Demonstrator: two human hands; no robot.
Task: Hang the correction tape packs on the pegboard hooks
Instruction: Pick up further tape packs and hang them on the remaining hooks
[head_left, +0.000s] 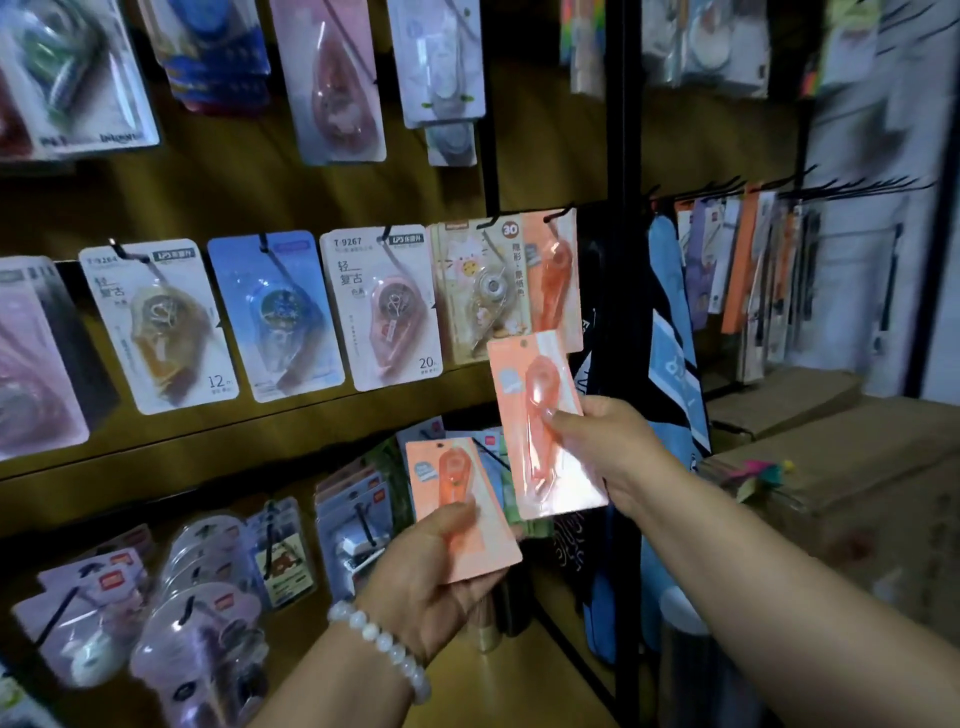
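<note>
Gripping one orange pack low in my left hand, thumb pressed on its blister, I kept it in reserve. My right hand pinched a second orange pack by its lower half, raised and tilted, its hang hole just below the matching pack already hanging on the far-right hook. To do this well I judged I should level the card, line the hole with the hook tip, then slide it back. The tip was blurred, so possibly it curled upward.
</note>
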